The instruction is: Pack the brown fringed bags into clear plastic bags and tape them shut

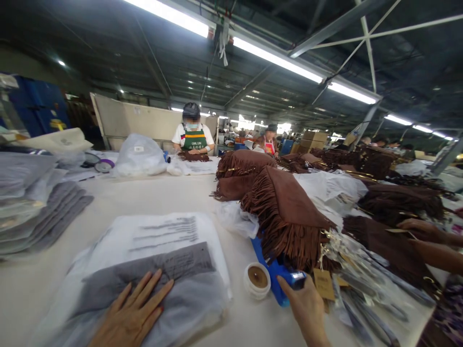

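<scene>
My left hand [133,308] lies flat with spread fingers on a clear plastic bag [195,308] that has something grey folded in it. Beneath it is a white plastic bag [155,231] with dark printed lines. My right hand [306,306] has its thumb and fingers closed around the end of a blue object [280,289] that looks like a tape dispenser. Next to it stands a small round white tub [257,281] with brown contents. A brown fringed bag [289,207] partly covers the blue object.
Grey bagged pieces [47,221] are stacked at left. Several brown fringed bags [242,168] and loose plastic fill the right side. Scissors [369,313] and paper tags [323,284] lie near right. Another person's hands [430,233] work at right; a co-worker [193,132] sits across the table.
</scene>
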`<state>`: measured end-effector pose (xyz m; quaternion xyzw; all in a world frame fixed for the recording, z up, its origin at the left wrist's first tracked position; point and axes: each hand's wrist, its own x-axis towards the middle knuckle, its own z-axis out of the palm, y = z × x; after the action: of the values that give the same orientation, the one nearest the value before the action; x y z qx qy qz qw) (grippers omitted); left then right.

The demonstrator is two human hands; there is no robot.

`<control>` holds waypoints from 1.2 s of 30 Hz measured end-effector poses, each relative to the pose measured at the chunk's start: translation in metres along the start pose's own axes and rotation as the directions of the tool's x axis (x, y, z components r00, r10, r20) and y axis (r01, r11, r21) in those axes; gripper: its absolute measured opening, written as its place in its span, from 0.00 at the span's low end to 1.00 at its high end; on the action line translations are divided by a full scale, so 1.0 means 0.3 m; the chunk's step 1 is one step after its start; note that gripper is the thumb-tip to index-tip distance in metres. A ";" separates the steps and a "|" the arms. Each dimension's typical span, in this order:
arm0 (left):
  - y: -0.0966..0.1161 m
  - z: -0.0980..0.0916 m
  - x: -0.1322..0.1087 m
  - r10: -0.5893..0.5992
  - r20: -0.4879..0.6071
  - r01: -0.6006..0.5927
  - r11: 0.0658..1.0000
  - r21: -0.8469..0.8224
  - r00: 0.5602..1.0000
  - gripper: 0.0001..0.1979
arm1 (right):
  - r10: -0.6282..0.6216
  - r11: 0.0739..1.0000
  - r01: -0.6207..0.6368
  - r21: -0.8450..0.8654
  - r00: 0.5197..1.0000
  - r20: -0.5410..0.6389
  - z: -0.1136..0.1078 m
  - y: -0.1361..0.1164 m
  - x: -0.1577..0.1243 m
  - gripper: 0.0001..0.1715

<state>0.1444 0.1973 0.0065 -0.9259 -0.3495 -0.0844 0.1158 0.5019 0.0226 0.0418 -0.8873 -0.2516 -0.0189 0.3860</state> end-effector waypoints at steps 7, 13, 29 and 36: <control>0.015 -0.023 0.014 -0.056 0.133 0.060 0.998 -0.025 0.990 0.22 | -0.027 1.000 0.027 0.002 1.000 0.014 -0.010 0.022 -0.043 0.29; 0.006 -0.013 0.003 -0.031 0.059 0.033 0.999 -0.019 0.998 0.22 | -0.035 0.998 0.035 0.060 0.999 0.014 -0.007 0.010 -0.086 0.33; -0.008 0.016 0.000 0.008 0.015 -0.009 0.999 0.042 1.000 0.22 | -0.050 0.957 0.003 0.290 0.987 0.155 -0.028 0.043 -0.144 0.33; -0.004 0.007 0.004 0.008 0.053 -0.009 1.000 0.015 0.999 0.22 | -0.117 0.857 -0.136 0.497 0.888 0.444 -0.169 -0.015 -0.038 0.23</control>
<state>0.1446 0.1994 0.0048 -0.9284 -0.3493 -0.0565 0.1138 0.4981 -0.0148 0.0779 -0.7313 -0.3269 0.2612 0.5385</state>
